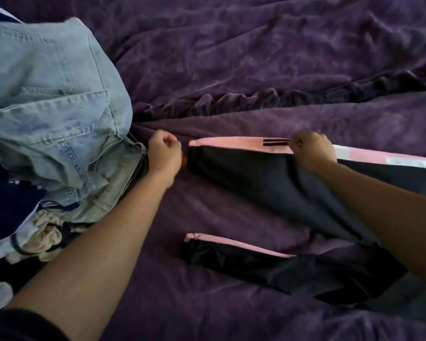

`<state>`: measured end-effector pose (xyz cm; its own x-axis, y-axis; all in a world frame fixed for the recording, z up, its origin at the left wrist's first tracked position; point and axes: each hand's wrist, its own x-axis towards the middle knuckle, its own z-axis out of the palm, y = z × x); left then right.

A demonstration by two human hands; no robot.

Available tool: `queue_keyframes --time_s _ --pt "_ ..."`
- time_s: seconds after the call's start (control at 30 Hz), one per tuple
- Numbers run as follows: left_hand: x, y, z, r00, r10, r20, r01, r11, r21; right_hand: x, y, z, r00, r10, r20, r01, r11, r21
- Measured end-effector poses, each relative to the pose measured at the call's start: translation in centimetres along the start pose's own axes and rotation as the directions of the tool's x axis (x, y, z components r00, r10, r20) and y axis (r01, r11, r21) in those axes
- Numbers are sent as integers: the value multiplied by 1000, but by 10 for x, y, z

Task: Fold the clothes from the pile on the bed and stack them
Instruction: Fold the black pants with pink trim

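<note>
The near leg of the black track pants lies crumpled closest to the person, pink side stripe up. Just beyond it, the far leg is drawn out flat, cuff toward the left. The right hand pinches that leg's pink stripe beside three short black bars. The left hand is curled tight just beside the cuff; I cannot tell whether it grips the hem.

The step in hand looks like straightening the pants before the first fold. Next, I judge, the near leg needs smoothing and laying onto the far one, seams matched.

At left sits the pile, with light-blue jeans on top and beige and navy pieces beneath. No folded stack shows. A rumpled purple blanket covers the bed to the far edge; nothing of the room shows.
</note>
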<state>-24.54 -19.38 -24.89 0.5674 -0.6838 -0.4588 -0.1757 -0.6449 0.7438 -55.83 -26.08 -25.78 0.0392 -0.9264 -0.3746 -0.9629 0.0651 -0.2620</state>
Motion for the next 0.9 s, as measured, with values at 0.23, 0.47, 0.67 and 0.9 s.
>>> queue_keyframes --time_s 0.23,0.47,0.67,0.9 --pt "-31 -24 11 981 195 7 -187 926 327 -19 -7 18 995 -79 -56 78 997 -23" --pt "-187 -106 -2 667 140 732 -728 330 601 -190 37 37 980 -194 40 194 981 13" --pt "-195 -116 -15 768 -122 629 -611 156 776 -298 108 51 985 89 151 -84 996 -34" --pt "-240 -48 51 655 93 750 -755 60 652 -342 229 6 929 360 82 -354 932 -79"
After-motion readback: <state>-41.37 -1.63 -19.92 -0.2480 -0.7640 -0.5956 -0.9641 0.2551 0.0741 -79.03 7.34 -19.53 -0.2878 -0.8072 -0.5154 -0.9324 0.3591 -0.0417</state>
